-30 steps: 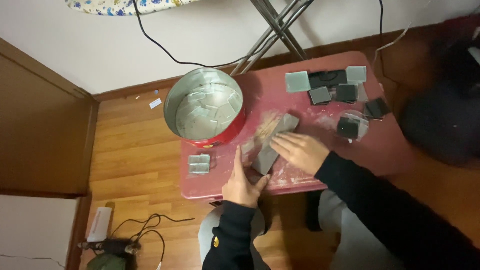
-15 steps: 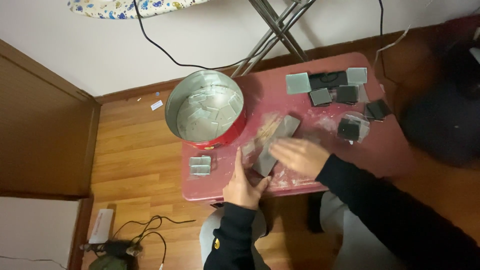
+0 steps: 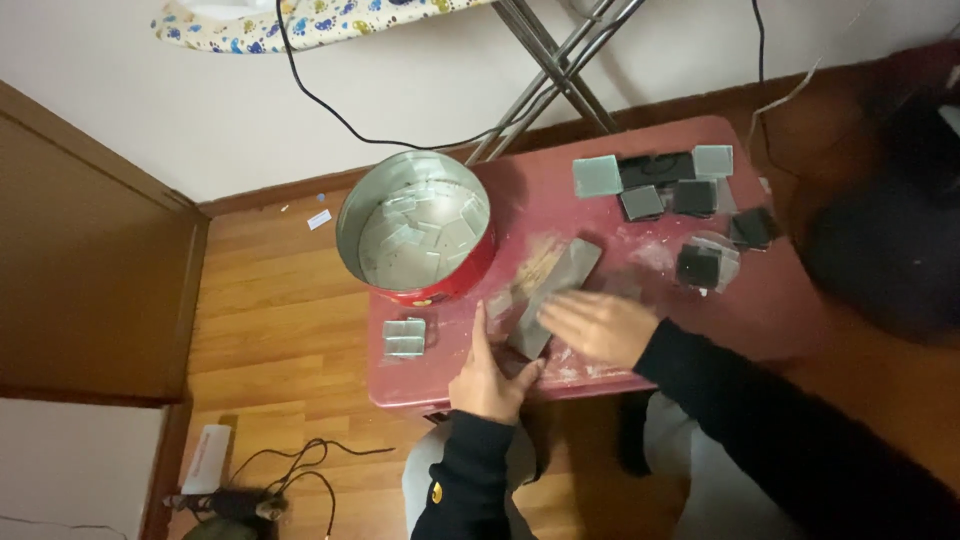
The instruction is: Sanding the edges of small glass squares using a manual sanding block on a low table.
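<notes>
On the red table (image 3: 770, 300) lies a long grey block (image 3: 555, 295) — the left hand (image 3: 490, 375) braces its near end, fingers spread, while the right hand (image 3: 595, 325) presses flat beside it, gripping nothing. It sits near the edge — a hard push could slide it off, or into the tin (image 3: 415, 240).

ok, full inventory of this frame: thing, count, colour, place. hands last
table: 1, red, centre
round tin: 1, silver inside, red outside, table's left end, pale square pieces in it
long grey block: 1, grey, table middle, under both hands
pale square tiles: 2, grey-green, table's near left corner
mixed square tiles: about seven or eight, pale grey and black, table's far right
ironing board: 1, patterned cover, metal legs, top edge
black cable: 1, along the wall
wooden floor: brown, left of the table
white pack and cables: floor, bottom left
left hand: black sleeve, at the block's near end
right hand: black sleeve, flat by the block's right side
</notes>
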